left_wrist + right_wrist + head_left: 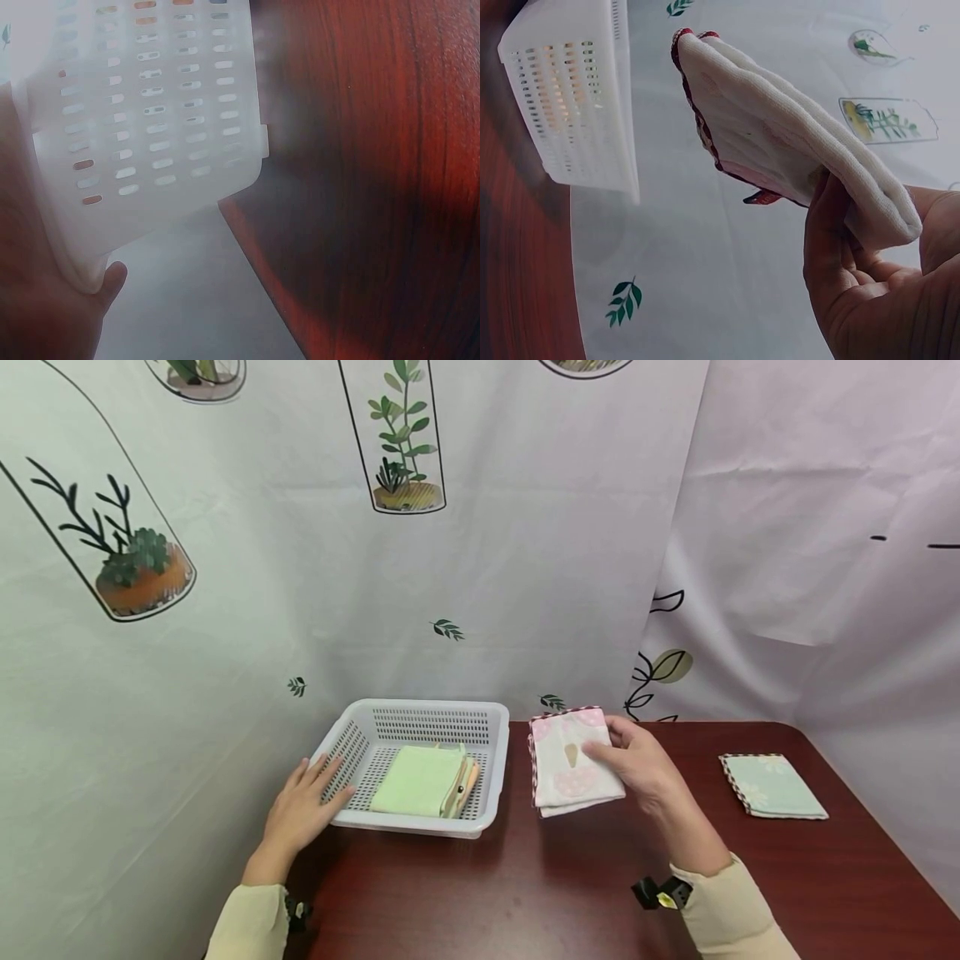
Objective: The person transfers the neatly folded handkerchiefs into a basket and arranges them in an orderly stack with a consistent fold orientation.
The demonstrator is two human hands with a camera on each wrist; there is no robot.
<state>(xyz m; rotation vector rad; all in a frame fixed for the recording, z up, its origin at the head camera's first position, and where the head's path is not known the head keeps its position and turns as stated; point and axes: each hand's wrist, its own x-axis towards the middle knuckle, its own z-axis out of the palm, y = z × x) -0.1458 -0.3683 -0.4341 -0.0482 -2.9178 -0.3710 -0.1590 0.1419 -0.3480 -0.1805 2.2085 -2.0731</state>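
Note:
My right hand [639, 766] pinches a folded white towel [553, 768] by its right edge, thumb across the front. Pink patches and a dark checked trim mark this towel, which is held up off the table to the right of the basket. In the right wrist view its folded layers [780, 112] show edge-on above the fingers. A white perforated plastic basket [438, 824] stands at the left. On its left rim rests my left hand [302, 803], fingers spread. Inside the basket lies a folded light-green towel [416, 779], with orange and yellow cloth edges beside it.
A folded pale mint towel [776, 787] with a checked trim lies at the right of the dark red wooden table [480, 902]. A white curtain [525, 568] printed with plants hangs behind and along the sides.

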